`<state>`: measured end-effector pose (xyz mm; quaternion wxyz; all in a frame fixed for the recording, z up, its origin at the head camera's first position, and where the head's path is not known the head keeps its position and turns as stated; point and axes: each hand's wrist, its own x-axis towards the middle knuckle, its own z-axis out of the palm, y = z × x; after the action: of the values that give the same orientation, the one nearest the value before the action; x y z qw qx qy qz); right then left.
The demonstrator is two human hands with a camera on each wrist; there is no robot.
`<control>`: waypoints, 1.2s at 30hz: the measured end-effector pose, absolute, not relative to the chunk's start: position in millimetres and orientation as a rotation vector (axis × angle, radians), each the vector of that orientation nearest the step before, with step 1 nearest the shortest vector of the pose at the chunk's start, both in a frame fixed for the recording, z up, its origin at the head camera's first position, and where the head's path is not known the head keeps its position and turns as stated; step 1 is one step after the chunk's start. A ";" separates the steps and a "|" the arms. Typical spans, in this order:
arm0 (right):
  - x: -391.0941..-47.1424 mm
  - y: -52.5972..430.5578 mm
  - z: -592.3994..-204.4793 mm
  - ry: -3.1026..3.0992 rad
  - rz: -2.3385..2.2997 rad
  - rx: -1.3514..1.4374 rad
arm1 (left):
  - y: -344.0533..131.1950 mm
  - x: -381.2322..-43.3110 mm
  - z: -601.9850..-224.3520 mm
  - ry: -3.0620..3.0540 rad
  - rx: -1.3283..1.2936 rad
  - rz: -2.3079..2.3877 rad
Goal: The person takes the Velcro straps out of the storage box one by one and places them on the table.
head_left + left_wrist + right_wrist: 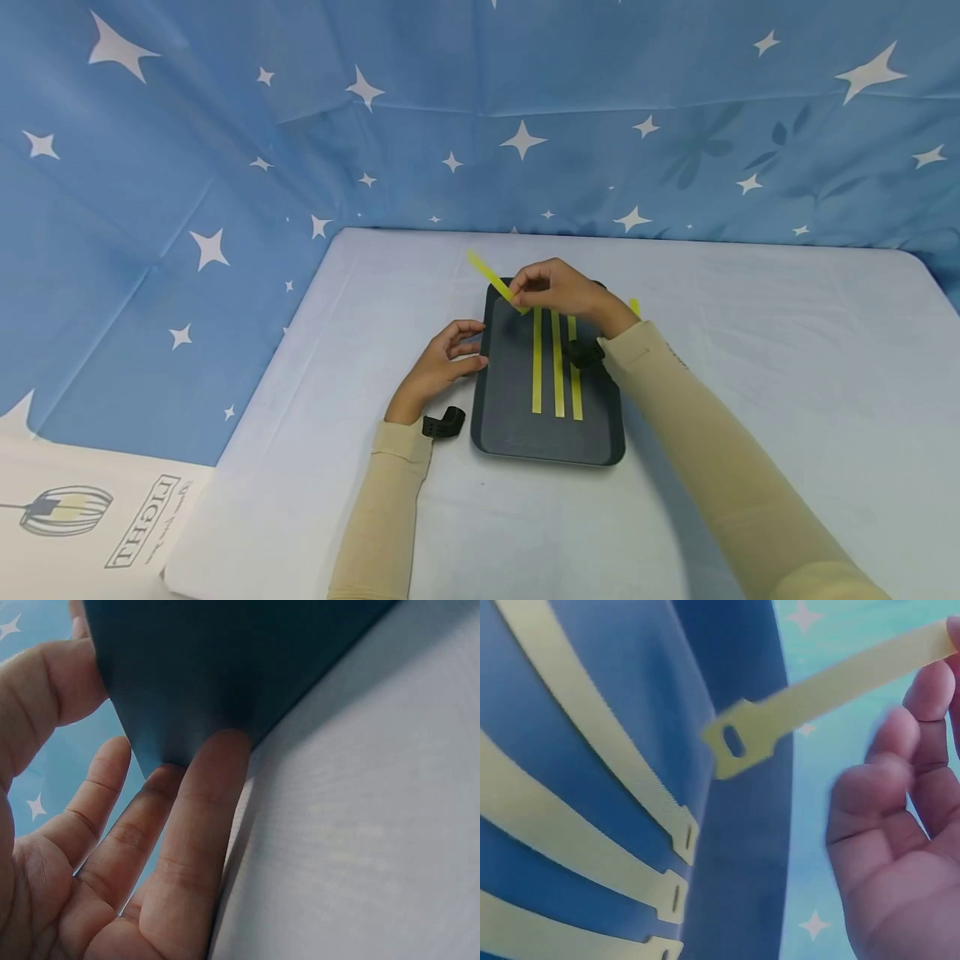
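Inside a dark tray (510, 417), three yellow cable ties (537, 367) with slotted heads lie lengthwise side by side. My right hand (555, 287) is above the tray's far part, pinching one end of another yellow cable tie (855, 682) between thumb and fingertips. That tie's slotted head points away from the fingers, by the tray's rim in the right wrist view. My left hand (446, 362) is at the tray's left side, its fingers loosely extended and fingertips touching the outer wall (172, 690). The right wrist and its camera partly cover the rightmost tie.
More yellow (635, 306) shows beyond the right forearm, mostly hidden. A white cloth (787, 400) covers the table. Behind and left hangs a blue curtain (420, 108) with white stars. A pale printed sheet (90, 525) lies at the lower left.
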<state>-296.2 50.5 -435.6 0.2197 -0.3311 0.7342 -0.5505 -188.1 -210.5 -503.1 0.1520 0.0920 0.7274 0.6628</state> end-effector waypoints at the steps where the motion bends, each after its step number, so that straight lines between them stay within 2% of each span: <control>1: -295.9 51.2 -434.6 2.029 -1.526 -0.904 | -210.5 -187.9 -502.9 2.089 0.261 1.901; 23: -285.0 82.4 -430.8 2.039 -1.614 -0.699 | -209.1 -187.5 -500.8 2.092 0.251 1.901; 36: -274.7 107.2 -431.0 2.036 -1.703 -0.667 | -210.0 -185.5 -499.2 2.095 0.242 1.897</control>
<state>-274.7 107.2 -431.0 0.2009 -0.2389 0.7288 -0.6094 -185.5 -210.0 -499.2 0.1519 0.0844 0.7300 0.6609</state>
